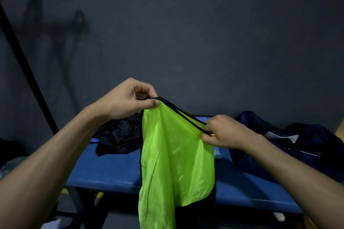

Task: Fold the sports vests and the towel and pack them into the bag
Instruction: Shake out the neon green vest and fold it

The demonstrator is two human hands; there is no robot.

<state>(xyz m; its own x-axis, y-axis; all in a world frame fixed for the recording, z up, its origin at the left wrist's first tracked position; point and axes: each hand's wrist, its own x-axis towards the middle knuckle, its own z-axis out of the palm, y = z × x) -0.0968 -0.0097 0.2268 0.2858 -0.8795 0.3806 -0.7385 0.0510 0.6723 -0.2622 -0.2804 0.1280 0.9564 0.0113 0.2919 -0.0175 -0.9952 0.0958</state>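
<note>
While it hangs in the air over the blue bench (115, 171), the green vest (173, 156) is pinched at its black edge by the left hand (128, 100) and the right hand (223, 132). Behind it lie dark clothes (119, 135). Farther right sits the dark bag (290, 147).

Bag (290, 147) right of garments (119, 135) on bench (104, 171).

Green vest (173, 154) btm cut off; bag (297, 147) opening unclear.
</note>
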